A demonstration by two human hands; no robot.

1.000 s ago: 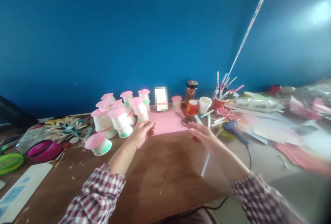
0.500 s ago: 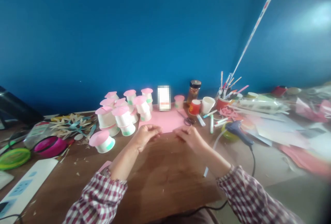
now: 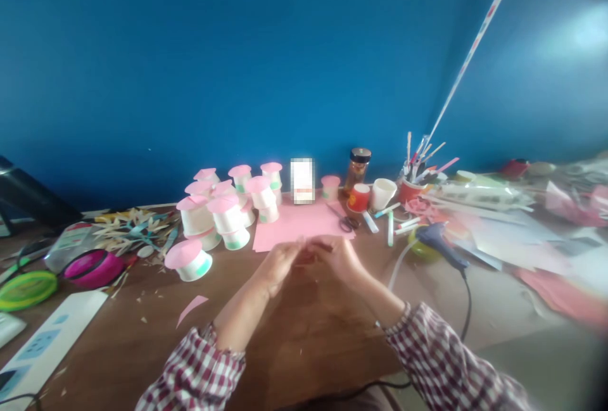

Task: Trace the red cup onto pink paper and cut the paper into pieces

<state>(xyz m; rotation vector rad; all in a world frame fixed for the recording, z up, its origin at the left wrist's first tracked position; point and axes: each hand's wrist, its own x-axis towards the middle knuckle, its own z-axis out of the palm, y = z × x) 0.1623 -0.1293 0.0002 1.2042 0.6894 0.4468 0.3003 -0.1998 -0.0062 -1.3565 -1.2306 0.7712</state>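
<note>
My left hand and my right hand come together at the middle of the frame, fingers bent inward and fingertips meeting or nearly so. My own fingers and some blur hide what lies between them, so I cannot tell whether either hand has hold of anything, nor how tightly my grip is closed. Just beyond my fingertips, at the centre of the frame, the pink paper lies flat on the brown table; it is the thing nearest both hands, and I cannot tell whether they touch it. Scissors lie at its right side, and a pixelated white object stands upright at its far edge.

Left of centre, a cluster of white cups with pink paper tops stands, some stacked, with a shorter one nearer me. A pink scrap lies at lower left, near my left checked sleeve. Right of centre are a red cup, a white cup and a dark-lidded jar, with markers scattered in front of them. Farther right, a blue-grey glue gun lies with its cord trailing down the frame; a white power strip fills the lower left corner
</note>
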